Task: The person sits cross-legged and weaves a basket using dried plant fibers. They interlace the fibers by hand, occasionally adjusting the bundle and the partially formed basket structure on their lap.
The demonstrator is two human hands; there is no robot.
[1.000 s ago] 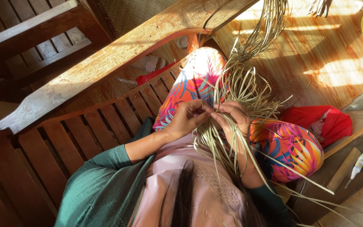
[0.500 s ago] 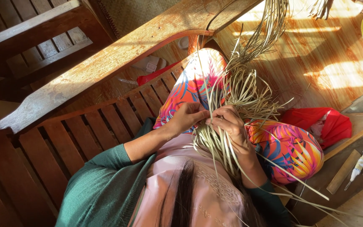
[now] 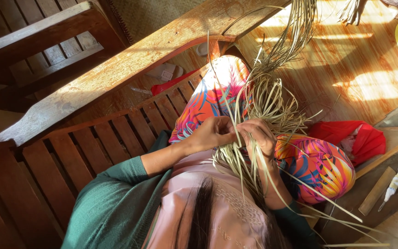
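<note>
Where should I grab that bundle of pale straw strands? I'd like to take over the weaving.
Probably at the gathered middle of the straw bundle, just above the left hand and right hand, coming from above; there the strands run together, while below they splay loose.

wooden slatted bench (image 3: 93, 152), under the seated person; broad wooden armrest (image 3: 130, 64), worn, crossing the upper left; red cloth bag (image 3: 355, 138), on the sunlit plank floor (image 3: 360, 60) near the right edge; flat wooden stick (image 3: 377, 190) and small white tube (image 3: 395, 180), side by side at the lower right corner
</note>
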